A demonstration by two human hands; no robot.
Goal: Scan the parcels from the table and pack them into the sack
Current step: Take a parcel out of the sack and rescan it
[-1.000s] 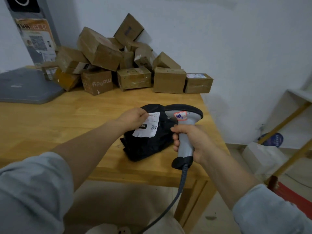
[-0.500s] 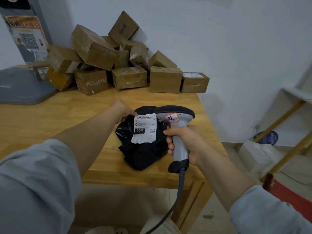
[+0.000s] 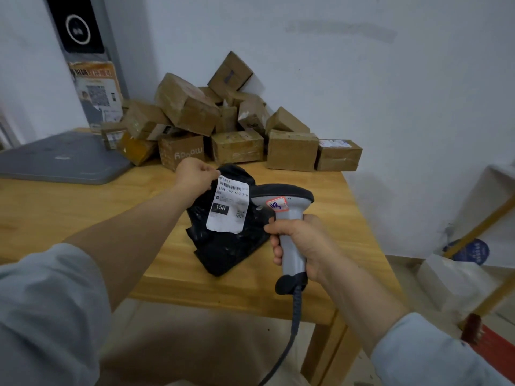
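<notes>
Nearest, over the near right corner of the table (image 3: 69,213), the right hand (image 3: 303,246) has its fingers (image 3: 275,243) wrapped round the grip of the grey scanner (image 3: 281,201). The scanner's cable (image 3: 296,321) drops past the near edge. Its head sits just beside the right side of the white label (image 3: 227,211) on the black parcel (image 3: 231,252), which rests on the table near that corner. Behind it, the left hand (image 3: 193,176) pinches the parcel at the label's top left corner between curled fingers (image 3: 209,174). A moment ago that hand was lower; it has shifted up to the corner and drawn the label flatter, so the barcode strip along its top now shows plainly. I judge the scan is about to register, with packing next, though no sack is in view. Along the far edge waits the heap of cardboard boxes (image 3: 237,146), beside a grey base (image 3: 64,160) at the far left
</notes>
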